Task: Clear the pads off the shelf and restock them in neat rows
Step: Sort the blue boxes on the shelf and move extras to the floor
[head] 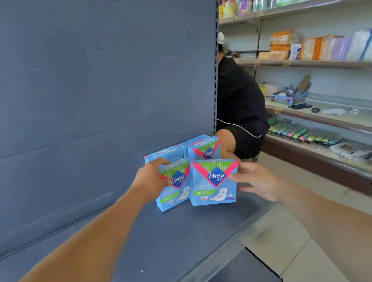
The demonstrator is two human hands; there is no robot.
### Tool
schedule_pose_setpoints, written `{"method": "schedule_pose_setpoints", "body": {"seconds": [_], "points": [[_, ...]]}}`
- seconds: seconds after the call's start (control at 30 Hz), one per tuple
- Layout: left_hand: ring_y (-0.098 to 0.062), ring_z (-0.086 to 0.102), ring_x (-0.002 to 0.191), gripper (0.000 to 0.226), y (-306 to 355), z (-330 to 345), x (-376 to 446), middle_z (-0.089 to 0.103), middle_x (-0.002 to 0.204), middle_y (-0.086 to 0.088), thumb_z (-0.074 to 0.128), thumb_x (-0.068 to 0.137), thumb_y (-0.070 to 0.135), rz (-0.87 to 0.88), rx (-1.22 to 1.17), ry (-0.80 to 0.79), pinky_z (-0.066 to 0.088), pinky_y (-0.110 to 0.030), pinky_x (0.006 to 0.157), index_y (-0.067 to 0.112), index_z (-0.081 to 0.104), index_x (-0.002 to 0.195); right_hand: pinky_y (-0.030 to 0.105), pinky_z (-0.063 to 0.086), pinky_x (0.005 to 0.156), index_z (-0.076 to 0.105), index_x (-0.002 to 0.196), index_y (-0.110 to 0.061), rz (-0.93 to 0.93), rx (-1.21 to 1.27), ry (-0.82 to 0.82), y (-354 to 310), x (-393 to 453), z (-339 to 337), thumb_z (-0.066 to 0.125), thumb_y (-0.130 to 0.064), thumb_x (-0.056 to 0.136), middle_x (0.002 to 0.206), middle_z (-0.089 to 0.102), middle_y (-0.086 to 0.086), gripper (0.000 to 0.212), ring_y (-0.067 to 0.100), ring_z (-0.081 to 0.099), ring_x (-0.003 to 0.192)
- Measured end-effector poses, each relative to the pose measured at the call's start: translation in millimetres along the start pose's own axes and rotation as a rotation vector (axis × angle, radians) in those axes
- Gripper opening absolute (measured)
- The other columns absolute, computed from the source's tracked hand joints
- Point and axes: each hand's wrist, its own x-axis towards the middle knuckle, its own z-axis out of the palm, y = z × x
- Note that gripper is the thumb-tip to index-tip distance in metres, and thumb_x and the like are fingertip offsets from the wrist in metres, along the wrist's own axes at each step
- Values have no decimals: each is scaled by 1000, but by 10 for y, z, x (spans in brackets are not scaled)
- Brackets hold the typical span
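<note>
Left hand (152,179) curled over top left corner of left front pack (175,186); right hand (256,178) fingers loosely spread, touching right edge of right front pack (213,181), grip uncertain. Both packs upright, long axis vertical, side by side between the hands on the grey shelf (147,239); two back packs (195,147) just beyond the fingertips, equally near either hand
</note>
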Motion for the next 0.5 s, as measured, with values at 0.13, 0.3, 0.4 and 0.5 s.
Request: {"method": "schedule_pose_setpoints", "body": {"seconds": [0.13,0.3,0.4,0.5], "points": [[-28,64,102,49,130,-36,-270,65,114,-5,68,84,0,26,-153,-115,55,-41,89,21,59,128,33,53,86,60,122,-17,23,7,-61,-51,-347,166,66,-13,90,113,72,-1,33,14,67,106],[-28,63,109,54,365,-131,-643,64,119,-8,46,91,-12,-17,-291,-281,56,-44,87,22,54,133,35,54,87,54,125,-13,33,32,-55,-98,-786,440,65,-12,91,119,69,3,36,17,66,110],[-31,63,108,59,441,-111,-858,60,123,-14,42,90,-12,-53,-358,-274,55,-45,89,22,45,138,40,52,93,52,125,-10,23,72,-24,-97,-1085,529,63,-11,92,120,69,3,35,18,65,110],[-31,62,104,55,487,-10,-1110,61,117,-17,54,87,-2,-88,-500,-178,52,-48,94,15,39,137,43,52,95,50,126,-10,19,126,53,-91,-1419,527,62,-11,93,121,67,7,35,22,65,109]]}}
